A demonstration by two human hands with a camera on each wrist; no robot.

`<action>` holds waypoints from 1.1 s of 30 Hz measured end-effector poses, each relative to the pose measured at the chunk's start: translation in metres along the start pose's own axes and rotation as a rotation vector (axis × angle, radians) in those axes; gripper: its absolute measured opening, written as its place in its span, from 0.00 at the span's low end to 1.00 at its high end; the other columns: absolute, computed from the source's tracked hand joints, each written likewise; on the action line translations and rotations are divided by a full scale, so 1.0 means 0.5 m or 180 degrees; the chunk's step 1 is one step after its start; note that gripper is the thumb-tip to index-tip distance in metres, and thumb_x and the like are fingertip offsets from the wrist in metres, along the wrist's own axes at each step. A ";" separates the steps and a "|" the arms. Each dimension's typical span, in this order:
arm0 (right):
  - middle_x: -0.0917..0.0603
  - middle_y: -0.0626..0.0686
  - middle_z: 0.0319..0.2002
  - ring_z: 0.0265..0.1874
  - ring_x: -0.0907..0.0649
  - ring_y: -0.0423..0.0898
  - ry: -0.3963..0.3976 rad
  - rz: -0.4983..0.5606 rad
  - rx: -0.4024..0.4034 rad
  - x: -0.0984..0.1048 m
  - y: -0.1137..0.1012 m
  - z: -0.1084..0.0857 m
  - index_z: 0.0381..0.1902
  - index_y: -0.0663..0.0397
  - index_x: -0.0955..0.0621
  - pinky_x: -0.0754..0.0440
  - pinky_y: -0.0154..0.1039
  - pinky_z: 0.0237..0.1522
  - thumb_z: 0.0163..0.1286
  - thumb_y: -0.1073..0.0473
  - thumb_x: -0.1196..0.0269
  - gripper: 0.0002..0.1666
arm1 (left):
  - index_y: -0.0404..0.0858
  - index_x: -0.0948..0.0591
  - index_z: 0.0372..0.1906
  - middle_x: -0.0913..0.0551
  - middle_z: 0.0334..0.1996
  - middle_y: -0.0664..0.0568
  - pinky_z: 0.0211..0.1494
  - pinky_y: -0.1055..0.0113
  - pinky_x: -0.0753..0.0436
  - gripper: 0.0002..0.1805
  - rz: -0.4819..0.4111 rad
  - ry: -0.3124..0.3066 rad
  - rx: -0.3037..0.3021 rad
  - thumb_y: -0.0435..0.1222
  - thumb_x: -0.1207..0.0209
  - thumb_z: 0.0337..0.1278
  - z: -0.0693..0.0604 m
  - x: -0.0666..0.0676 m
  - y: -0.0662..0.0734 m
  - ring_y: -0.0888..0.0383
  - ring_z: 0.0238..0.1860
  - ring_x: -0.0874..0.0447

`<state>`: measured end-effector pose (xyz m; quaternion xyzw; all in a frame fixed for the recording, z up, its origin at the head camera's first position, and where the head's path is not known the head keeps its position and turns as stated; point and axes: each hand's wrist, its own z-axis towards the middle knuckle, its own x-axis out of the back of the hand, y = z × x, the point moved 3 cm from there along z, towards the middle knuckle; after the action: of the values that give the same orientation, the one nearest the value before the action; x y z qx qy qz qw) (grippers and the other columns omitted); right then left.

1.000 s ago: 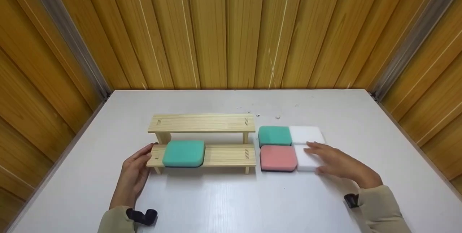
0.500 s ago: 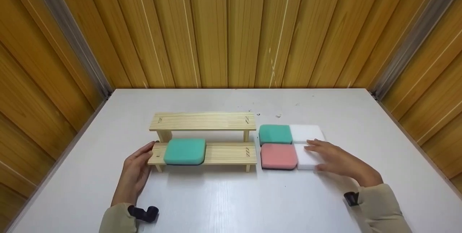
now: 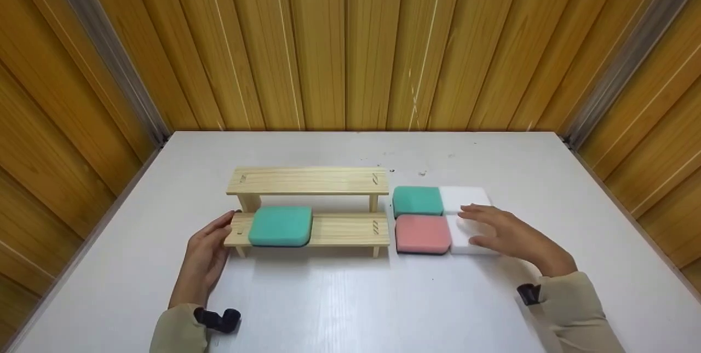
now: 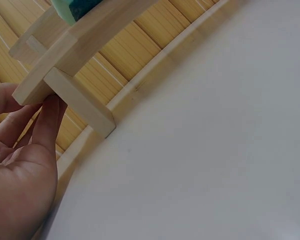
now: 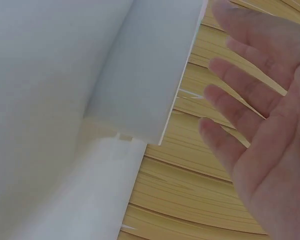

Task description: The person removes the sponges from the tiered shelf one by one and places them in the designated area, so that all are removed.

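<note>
A two-tier wooden stand (image 3: 350, 230) has a green sponge (image 3: 281, 225) lying toward the left of its lower step. At that step's left end my left hand (image 3: 205, 254) pinches the board, as the left wrist view shows with fingers (image 4: 46, 122) under the wood beside a leg. Right of the stand, a second green sponge (image 3: 417, 200), a pink sponge (image 3: 422, 233), a white block (image 3: 465, 198) at the back and another white block (image 3: 461, 238) in front form a group. Over the front white block hovers my right hand (image 3: 512, 235), fingers spread and holding nothing.
Everything stands on a white table (image 3: 350, 304) with a few dark marks toward the back. Wood-patterned panels (image 3: 367, 46) close it in behind and at both sides. The stand's upper step (image 3: 306, 180) is bare.
My right hand has lifted slightly off the front white block. The left hand keeps its hold on the stand. The head view has shifted a little.
</note>
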<state>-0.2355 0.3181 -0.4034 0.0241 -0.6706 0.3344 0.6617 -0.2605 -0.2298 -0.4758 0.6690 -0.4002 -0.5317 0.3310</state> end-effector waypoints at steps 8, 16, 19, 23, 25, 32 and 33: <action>0.24 0.60 0.62 0.63 0.27 0.60 0.0104 0.0087 -0.0004 -0.001 -0.015 0.015 0.64 0.59 0.27 0.27 0.62 0.62 0.67 0.55 0.37 0.29 | 0.32 0.40 0.71 0.43 0.75 0.46 0.67 0.73 0.26 0.29 0.0052 0.0033 -0.0002 0.24 0.53 0.65 0.002 -0.002 0.003 0.55 0.74 0.42; 0.25 0.62 0.62 0.62 0.27 0.62 0.0070 0.0101 -0.0050 -0.001 -0.027 0.027 0.65 0.59 0.28 0.27 0.62 0.62 0.68 0.53 0.38 0.30 | 0.32 0.40 0.71 0.43 0.75 0.46 0.66 0.73 0.26 0.29 0.0059 0.0042 -0.0044 0.24 0.53 0.65 0.002 0.000 0.001 0.55 0.74 0.42; 0.25 0.62 0.63 0.63 0.28 0.62 0.0033 0.0134 -0.0084 -0.001 -0.032 0.033 0.65 0.59 0.28 0.28 0.63 0.63 0.68 0.53 0.38 0.31 | 0.32 0.41 0.71 0.44 0.75 0.46 0.67 0.73 0.26 0.29 0.0013 0.0022 -0.0028 0.24 0.54 0.65 0.002 0.001 0.001 0.55 0.74 0.43; 0.25 0.60 0.63 0.64 0.28 0.61 0.0034 0.0152 -0.0064 0.000 -0.042 0.042 0.66 0.58 0.29 0.28 0.62 0.64 0.68 0.52 0.38 0.31 | 0.32 0.40 0.71 0.43 0.74 0.47 0.66 0.73 0.25 0.29 -0.0019 0.0014 0.0001 0.24 0.54 0.65 0.002 0.001 0.001 0.56 0.74 0.42; 0.25 0.59 0.62 0.64 0.28 0.60 0.0060 0.0126 -0.0002 0.001 -0.049 0.047 0.65 0.58 0.29 0.27 0.61 0.63 0.68 0.52 0.38 0.31 | 0.32 0.40 0.71 0.42 0.74 0.47 0.66 0.73 0.25 0.29 -0.0018 0.0019 0.0007 0.24 0.52 0.65 0.001 0.001 0.002 0.57 0.73 0.40; 0.23 0.58 0.61 0.63 0.27 0.58 0.0185 0.0074 0.0189 0.005 -0.076 0.067 0.64 0.61 0.27 0.25 0.57 0.63 0.66 0.56 0.36 0.30 | 0.33 0.38 0.71 0.39 0.72 0.48 0.67 0.74 0.26 0.29 0.0016 0.0060 0.0002 0.25 0.52 0.65 0.000 0.002 0.002 0.60 0.69 0.34; 0.23 0.58 0.61 0.63 0.27 0.58 0.0192 0.0067 0.0200 0.005 -0.081 0.070 0.64 0.60 0.27 0.26 0.57 0.64 0.66 0.56 0.36 0.30 | 0.33 0.39 0.71 0.40 0.73 0.48 0.67 0.74 0.26 0.29 0.0018 0.0052 -0.0005 0.25 0.52 0.65 0.000 0.002 0.002 0.60 0.70 0.35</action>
<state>-0.2470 0.2712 -0.3809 0.0277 -0.6397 0.3628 0.6770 -0.2605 -0.2309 -0.4756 0.6719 -0.3991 -0.5256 0.3363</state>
